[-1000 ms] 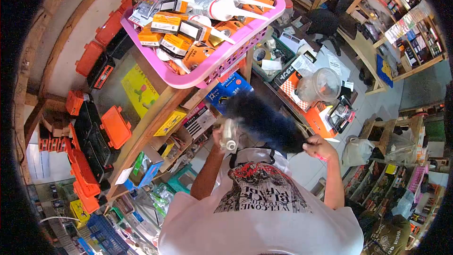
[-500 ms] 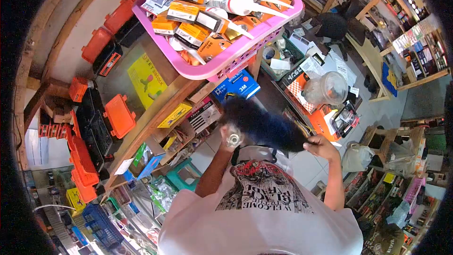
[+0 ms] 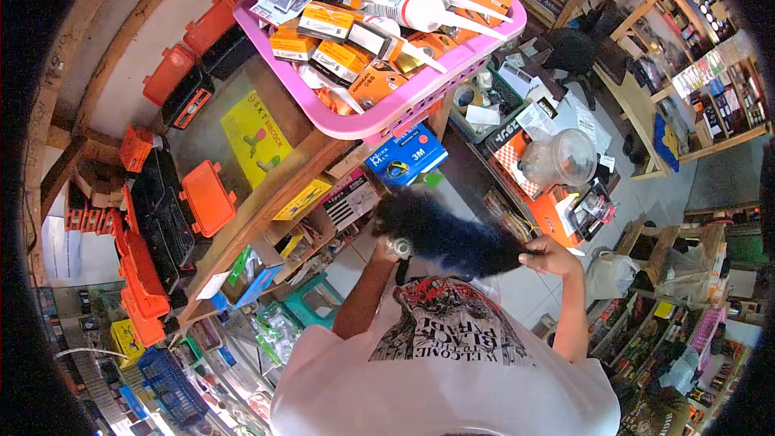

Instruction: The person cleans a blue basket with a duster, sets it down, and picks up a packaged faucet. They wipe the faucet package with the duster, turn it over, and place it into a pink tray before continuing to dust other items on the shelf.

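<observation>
A dark, fuzzy, cloth-like thing stretches between my two hands in front of my chest, its outline blurred. My left hand is closed around a pale, shiny round fitting at the left end of the dark thing, which hides part of the fingers. At the other end, my right hand pinches the edge of the dark thing between thumb and fingers. My white printed shirt is just below.
A pink basket of tubes and small boxes stands on a wooden shelf unit ahead. Beneath it is a blue box. Orange cases line the left; a clear tub and papers lie ahead right.
The dark thing has shifted slightly down, and its left end looks less smeared. The fitting in my left hand is slightly lower. The basket and shelves appear slightly further right in view.
</observation>
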A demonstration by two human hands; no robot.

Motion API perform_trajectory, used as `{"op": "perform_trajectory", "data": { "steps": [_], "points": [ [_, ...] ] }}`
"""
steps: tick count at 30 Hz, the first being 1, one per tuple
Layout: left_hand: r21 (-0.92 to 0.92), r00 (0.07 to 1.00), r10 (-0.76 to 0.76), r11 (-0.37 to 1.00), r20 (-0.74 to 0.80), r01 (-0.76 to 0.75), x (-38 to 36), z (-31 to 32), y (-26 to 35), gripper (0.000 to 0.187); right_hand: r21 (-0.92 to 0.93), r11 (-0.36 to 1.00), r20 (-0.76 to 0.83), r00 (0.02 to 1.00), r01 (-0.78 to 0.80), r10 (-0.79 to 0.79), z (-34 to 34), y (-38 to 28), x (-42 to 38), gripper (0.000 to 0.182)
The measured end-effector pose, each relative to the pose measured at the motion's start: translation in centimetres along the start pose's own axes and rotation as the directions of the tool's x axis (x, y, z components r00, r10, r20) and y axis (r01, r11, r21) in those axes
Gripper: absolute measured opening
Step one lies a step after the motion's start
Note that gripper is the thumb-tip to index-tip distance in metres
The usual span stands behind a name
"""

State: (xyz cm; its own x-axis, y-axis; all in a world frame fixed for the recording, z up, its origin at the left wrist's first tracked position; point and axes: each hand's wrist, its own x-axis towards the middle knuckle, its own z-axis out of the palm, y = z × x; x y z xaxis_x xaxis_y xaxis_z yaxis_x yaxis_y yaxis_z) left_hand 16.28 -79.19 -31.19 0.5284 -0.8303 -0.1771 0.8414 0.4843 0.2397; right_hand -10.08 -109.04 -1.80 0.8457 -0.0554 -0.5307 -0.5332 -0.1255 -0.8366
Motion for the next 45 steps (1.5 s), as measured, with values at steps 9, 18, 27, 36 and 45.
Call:
{"op": "perform_trajectory", "data": {
  "steps": [9, 18, 27, 36, 45],
  "points": [
    [-0.178, 0.977, -0.195, 0.968, -0.086, 0.178, -0.7, 15.0, 3.0, 0.061, 0.095, 0.995, -0.064, 0.997, -0.03, 0.036, 0.5, -0.4, -0.1, 0.039],
    [0.08, 0.995, -0.078, 0.994, 0.055, 0.074, -1.8, 11.7, 3.0, 0.063, 0.179, 0.981, -0.281, 0.951, -0.078, 0.127, 0.5, 1.0, 0.6, 0.042],
    [0.296, 0.933, -0.341, 0.885, -0.111, 0.359, 1.0, 17.5, 3.9, 0.047, 0.504, 0.862, -0.46, 0.863, 0.06, 0.209, 2.8, -0.4, 2.3, 0.022],
    [-0.167, 0.991, -0.044, 0.986, -0.13, 0.022, 3.3, 15.6, -0.2, 0.033, -0.064, 0.993, -0.384, 0.916, 0.102, -0.118, 8.7, 3.2, 5.1, 0.039],
    [-0.491, 0.981, -0.101, 0.854, 0.168, 0.172, 3.0, 9.0, -0.3, 0.036, 0.23, 0.971, -0.375, 0.926, 0.06, 0.031, 8.5, 3.3, 3.7, 0.041]
  ]
}}
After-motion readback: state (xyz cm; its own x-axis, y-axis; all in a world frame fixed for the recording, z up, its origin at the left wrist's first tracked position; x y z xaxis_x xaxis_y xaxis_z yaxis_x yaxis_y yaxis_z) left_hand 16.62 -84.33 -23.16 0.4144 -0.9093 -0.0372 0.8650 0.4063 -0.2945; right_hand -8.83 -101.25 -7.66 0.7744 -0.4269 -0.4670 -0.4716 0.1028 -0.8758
